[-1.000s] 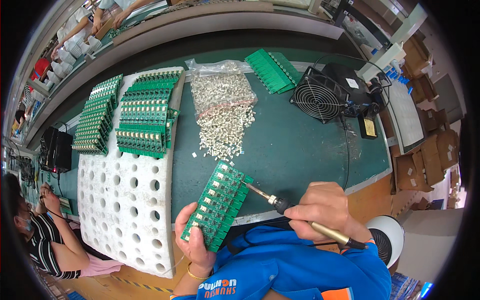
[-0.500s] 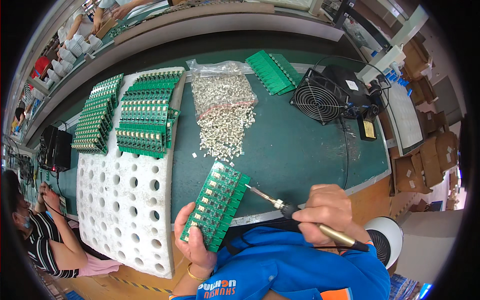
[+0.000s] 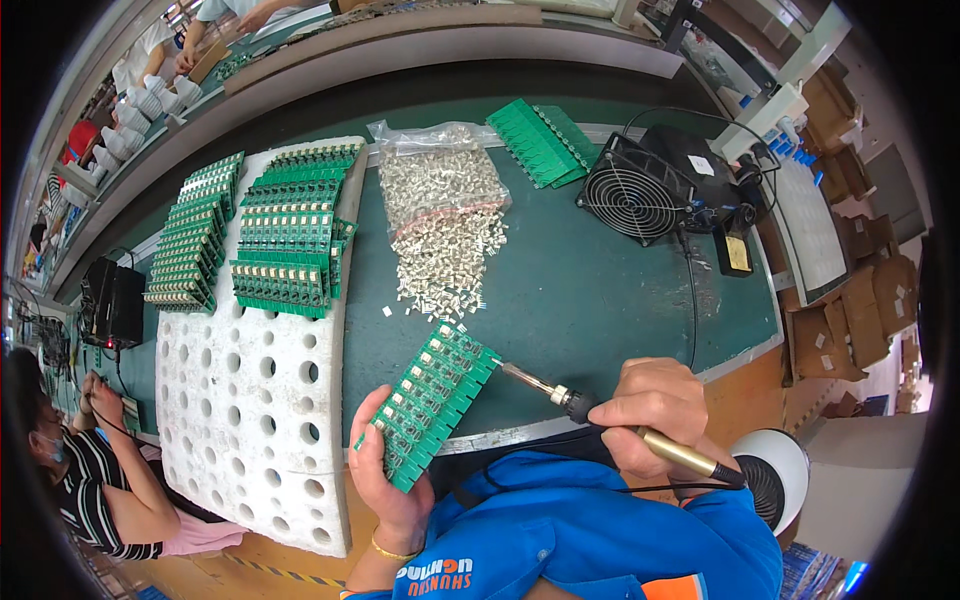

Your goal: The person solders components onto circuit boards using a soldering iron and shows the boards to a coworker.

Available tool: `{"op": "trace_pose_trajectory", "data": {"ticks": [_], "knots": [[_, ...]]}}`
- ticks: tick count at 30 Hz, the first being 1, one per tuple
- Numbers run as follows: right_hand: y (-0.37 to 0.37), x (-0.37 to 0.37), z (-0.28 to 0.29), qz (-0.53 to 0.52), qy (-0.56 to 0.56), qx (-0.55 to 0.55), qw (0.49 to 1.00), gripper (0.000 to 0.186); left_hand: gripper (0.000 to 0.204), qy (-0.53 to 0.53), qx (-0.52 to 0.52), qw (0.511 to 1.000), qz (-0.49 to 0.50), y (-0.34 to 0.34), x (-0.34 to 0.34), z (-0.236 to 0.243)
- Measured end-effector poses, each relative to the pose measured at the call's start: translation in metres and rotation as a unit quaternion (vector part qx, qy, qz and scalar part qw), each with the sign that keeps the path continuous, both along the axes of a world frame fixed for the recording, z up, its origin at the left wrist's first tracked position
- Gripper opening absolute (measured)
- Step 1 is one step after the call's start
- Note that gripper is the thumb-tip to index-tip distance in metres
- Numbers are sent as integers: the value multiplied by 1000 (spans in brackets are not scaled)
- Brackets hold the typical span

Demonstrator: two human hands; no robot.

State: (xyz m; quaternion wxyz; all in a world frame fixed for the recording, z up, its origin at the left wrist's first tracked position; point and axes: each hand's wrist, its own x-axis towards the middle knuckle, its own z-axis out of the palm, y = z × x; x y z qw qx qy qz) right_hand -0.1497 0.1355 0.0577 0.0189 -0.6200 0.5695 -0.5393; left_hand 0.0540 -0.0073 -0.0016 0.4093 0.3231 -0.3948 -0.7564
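My left hand (image 3: 392, 492) grips the lower end of a green circuit board panel (image 3: 432, 400), which carries a row of small white connectors and is held tilted above the table's near edge. In my right hand (image 3: 652, 412) is a soldering iron (image 3: 572, 403) with a black collar and gold handle. Its tip points left and is at the board's upper right edge; whether it touches cannot be made out. Beyond the board, small white connectors (image 3: 445, 265) spill from a clear plastic bag (image 3: 440, 180).
Stacked populated boards (image 3: 290, 230) stand on a white foam sheet (image 3: 250, 400) with holes at left. Bare green boards (image 3: 540, 145) lie at the back, beside a black fan (image 3: 632, 200). A co-worker (image 3: 110, 480) sits at far left. A cable trails from the iron.
The board has turned, its lower end swinging left and up, and its face is tilted differently. The iron has shifted slightly right, its tip staying near the board's upper right edge.
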Motion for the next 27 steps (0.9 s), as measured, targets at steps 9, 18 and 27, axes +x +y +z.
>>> {"op": "trace_pose_trajectory", "data": {"ticks": [9,18,27], "knots": [[7,-4,-4,-31,-66,19,997,14,46,35,179,983,0,-3,-6,7],[12,-6,-6,-42,-106,45,992,22,46,127,313,937,-88,-14,4,-10],[10,3,-7,-109,-189,25,975,46,48,134,323,930,-118,-16,7,-17]]}}
